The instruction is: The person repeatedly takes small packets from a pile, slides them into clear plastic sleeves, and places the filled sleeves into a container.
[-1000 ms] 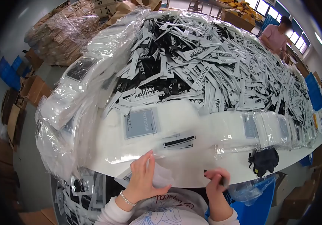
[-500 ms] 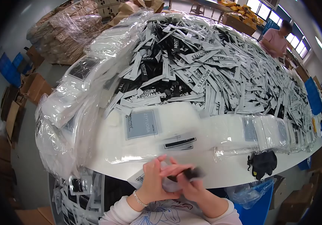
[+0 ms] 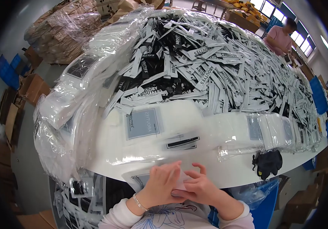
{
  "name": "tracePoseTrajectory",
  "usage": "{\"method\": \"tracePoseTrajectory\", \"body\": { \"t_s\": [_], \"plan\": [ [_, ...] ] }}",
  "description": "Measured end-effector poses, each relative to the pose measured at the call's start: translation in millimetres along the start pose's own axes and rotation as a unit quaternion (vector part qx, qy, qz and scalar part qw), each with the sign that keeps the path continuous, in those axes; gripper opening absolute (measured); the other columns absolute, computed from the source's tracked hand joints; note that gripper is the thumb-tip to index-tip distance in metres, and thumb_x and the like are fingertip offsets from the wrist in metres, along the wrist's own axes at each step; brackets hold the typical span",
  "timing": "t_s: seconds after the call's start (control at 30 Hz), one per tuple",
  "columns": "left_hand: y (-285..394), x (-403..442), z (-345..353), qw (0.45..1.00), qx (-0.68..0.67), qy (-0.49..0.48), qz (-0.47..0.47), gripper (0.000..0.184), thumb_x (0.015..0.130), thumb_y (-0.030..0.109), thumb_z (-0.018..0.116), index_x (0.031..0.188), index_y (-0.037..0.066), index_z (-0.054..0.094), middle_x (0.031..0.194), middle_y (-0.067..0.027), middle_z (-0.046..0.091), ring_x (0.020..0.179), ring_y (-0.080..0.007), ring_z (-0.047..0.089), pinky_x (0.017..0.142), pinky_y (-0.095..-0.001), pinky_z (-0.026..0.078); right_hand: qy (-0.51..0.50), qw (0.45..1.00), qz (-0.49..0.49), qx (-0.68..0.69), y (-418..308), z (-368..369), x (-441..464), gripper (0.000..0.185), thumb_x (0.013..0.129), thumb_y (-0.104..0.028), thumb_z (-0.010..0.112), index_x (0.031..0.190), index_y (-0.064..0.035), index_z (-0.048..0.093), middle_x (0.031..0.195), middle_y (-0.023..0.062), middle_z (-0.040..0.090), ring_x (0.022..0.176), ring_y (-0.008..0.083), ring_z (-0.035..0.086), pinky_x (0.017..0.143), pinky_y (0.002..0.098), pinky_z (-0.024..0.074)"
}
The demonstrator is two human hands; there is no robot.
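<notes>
My left hand [image 3: 161,184], with a bracelet at its wrist, is closed round a clear printed plastic bag [image 3: 138,181] above the table's front edge. The bag's grey label shows left of the fingers. My right hand [image 3: 201,187] meets it from the other side, thumb and fingers curled on the bag's whitish edge, index finger raised. The bag's contents are hidden by my hands. Just beyond lies a stack of clear bags [image 3: 110,145] with a grey printed panel [image 3: 143,124] and a black strip print [image 3: 183,142].
Black and white sachets [image 3: 209,72] are heaped behind the bags. Wrapped bag bundles [image 3: 66,103] line the left side. A black glove [image 3: 269,165] lies at right. Below left, a bin holds packed bags [image 3: 82,189]. A co-worker [image 3: 280,36] is at far right.
A blurred dark piece in my right hand is no longer visible. My right hand has moved slightly right with its fingers more spread; more of the bag's label shows at left.
</notes>
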State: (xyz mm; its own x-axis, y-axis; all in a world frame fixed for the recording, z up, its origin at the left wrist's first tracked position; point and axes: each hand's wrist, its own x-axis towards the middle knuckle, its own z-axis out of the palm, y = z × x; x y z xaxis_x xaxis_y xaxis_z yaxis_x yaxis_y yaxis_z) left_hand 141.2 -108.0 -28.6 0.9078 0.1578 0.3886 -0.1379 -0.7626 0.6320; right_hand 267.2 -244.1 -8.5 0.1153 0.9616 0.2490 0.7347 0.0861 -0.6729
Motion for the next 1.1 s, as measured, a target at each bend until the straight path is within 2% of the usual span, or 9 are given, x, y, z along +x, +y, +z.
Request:
{"method": "tracePoseTrajectory", "body": {
  "t_s": [0.03,0.17,0.27,0.37,0.57,0.67,0.87,0.97,1.1],
  "plan": [
    [3.1,3.3,-2.9,1.0,-0.012,-0.005,0.003,0.115,0.056,0.037,0.078,0.137,-0.003,0.006,0.125,-0.0205,0.041,0.104,-0.0329,0.046,0.082,-0.0406,0.035,-0.015,1.0,0.007,0.011,2.1,-3.4,-3.1,0.012,0.075,-0.022,0.068,0.077,-0.0118,0.064,0.077,-0.0005,0.063,0.088,0.0189,0.057,0.092,0.0466,0.0289],
    [-2.4,9.5,-36.7,0.93,-0.231,-0.145,-0.246,0.103,0.064,0.027,0.077,0.137,-0.003,0.011,0.111,-0.02,0.053,0.096,-0.0319,0.056,0.08,-0.0316,0.045,-0.054,0.996,-0.019,0.064,8.4,-17.5,5.9,0.011,0.076,-0.018,0.067,0.079,-0.0086,0.062,0.082,0.0067,0.062,0.093,0.0223,0.056,0.092,0.0449,0.0326],
    [-0.1,11.1,-31.5,0.924,-0.262,-0.102,-0.26,0.091,0.065,0.022,0.077,0.135,-0.001,0.024,0.106,-0.0157,0.058,0.093,-0.025,0.06,0.079,-0.0299,0.046,0.059,0.994,0.006,0.097,-2.9,-20.6,19.5,0.014,0.072,-0.012,0.069,0.083,-0.0055,0.063,0.082,0.0079,0.061,0.093,0.0254,0.055,0.088,0.0401,0.0378],
    [-3.0,0.8,-22.4,0.895,-0.318,0.036,-0.309,0.077,0.064,0.018,0.078,0.128,0.001,0.039,0.099,-0.0098,0.062,0.089,-0.0168,0.06,0.076,-0.0266,0.046,0.184,0.973,0.098,0.095,-5.6,-18.3,23.1,0.016,0.072,-0.006,0.069,0.086,-0.0028,0.063,0.084,0.0083,0.06,0.089,0.0243,0.056,0.082,0.0335,0.0422],
    [-2.3,-6.2,-20.4,0.847,-0.446,-0.016,-0.289,0.026,0.074,0.01,0.07,0.097,-0.001,0.062,0.085,-0.0042,0.064,0.07,-0.0062,0.057,0.063,-0.0193,0.045,0.138,0.957,0.132,0.22,-3.7,-4.7,8.3,0.015,0.075,-0.002,0.065,0.089,0.0012,0.061,0.084,0.01,0.06,0.075,0.0181,0.058,0.065,0.0259,0.045],
    [-2.6,-9.9,-13.6,0.823,-0.505,0.061,-0.254,0.013,0.079,0.005,0.064,0.089,-0.002,0.064,0.081,-0.0036,0.063,0.063,-0.004,0.054,0.055,-0.0185,0.043,0.134,0.953,0.132,0.238,-6.1,-4.4,8.1,0.012,0.077,-0.003,0.064,0.088,0.0012,0.06,0.085,0.0096,0.06,0.072,0.0177,0.057,0.062,0.0255,0.0453],
    [14.8,-3.0,-17.5,0.87,-0.396,0.146,-0.254,0.013,0.08,0.004,0.061,0.09,-0.003,0.063,0.078,-0.0038,0.062,0.062,-0.0073,0.052,0.054,-0.021,0.041,0.138,0.952,0.135,0.236,-6.8,2.6,7.2,0.011,0.078,-0.003,0.063,0.087,0.0013,0.06,0.081,0.0097,0.06,0.068,0.0186,0.056,0.058,0.026,0.0452],
    [3.1,-9.6,-17.9,0.895,-0.375,0.101,-0.217,0.013,0.081,0.003,0.059,0.091,-0.004,0.062,0.084,-0.0066,0.061,0.065,-0.0089,0.053,0.057,-0.0208,0.041,0.152,0.96,0.123,0.199,1.7,9.4,5.1,0.011,0.078,-0.003,0.063,0.087,0.0011,0.06,0.08,0.0102,0.06,0.068,0.0191,0.057,0.058,0.0265,0.0453],
    [5.2,-26.2,-25.1,0.854,-0.466,0.059,-0.224,0.016,0.085,0.002,0.052,0.097,-0.004,0.061,0.099,-0.0105,0.059,0.072,-0.0098,0.054,0.06,-0.0213,0.041,0.117,0.976,0.078,0.168,8.0,9.3,1.6,0.009,0.077,-0.003,0.064,0.086,0.0,0.061,0.079,0.0096,0.061,0.071,0.0201,0.058,0.061,0.028,0.0459]
  ]
}}
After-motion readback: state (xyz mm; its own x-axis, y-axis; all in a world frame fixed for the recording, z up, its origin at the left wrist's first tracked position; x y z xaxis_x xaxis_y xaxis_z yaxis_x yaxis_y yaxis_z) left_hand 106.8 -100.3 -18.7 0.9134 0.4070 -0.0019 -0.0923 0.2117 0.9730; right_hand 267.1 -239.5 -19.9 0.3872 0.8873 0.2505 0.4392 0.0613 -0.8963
